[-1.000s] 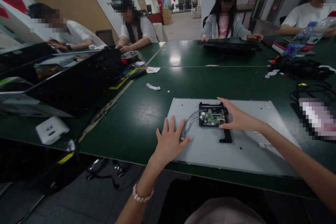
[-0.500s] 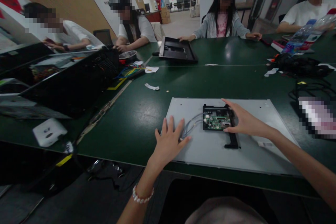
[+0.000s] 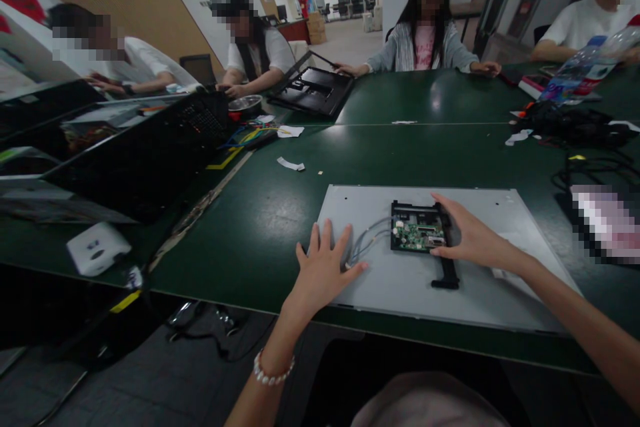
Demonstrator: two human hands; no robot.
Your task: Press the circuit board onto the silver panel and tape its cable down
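A light grey flat panel lies on the green table near its front edge. On it sits a black frame with a green circuit board, from which grey cables run left. My right hand grips the frame's right side, thumb at the lower edge and fingers at the top corner. A black bracket arm sticks out below the frame. My left hand lies flat with fingers spread on the panel's left edge, beside the cable ends.
An open black case and a white box stand at the left. A person across the table touches a black casing. Black cables, a bottle and a phone lie at the right.
The board frame has shifted slightly right on the panel with my right hand. Across the table, the black casing has tipped lower and moved left. My left hand is nearly still.
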